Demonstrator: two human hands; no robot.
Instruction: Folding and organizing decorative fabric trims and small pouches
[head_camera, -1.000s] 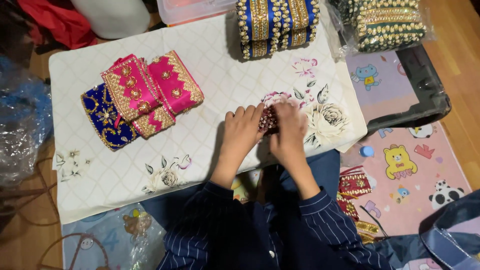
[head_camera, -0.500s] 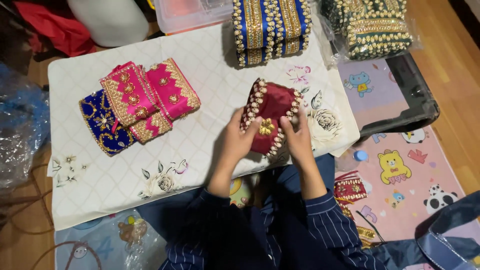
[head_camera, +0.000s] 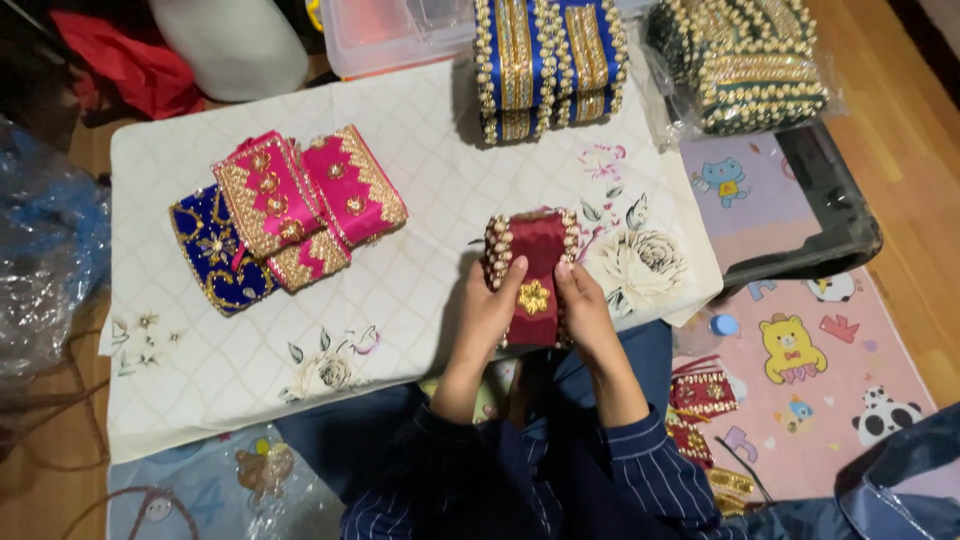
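White quilted cloth (head_camera: 420, 180) covers the low table. Left hand (head_camera: 488, 312) and right hand (head_camera: 585, 312) pinch the dark red pearl-edged cloth pouch (head_camera: 532, 262) just above it; hold both sides evenly, I think.

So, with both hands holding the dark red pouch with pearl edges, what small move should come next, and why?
Probably lower the maroon pouch flat onto the white floral cloth. The left hand and right hand hold it by its sides, tilted up above the cloth, with thumbs near the gold flower ornament. The pink pouches and the blue pouch already lie flat there.
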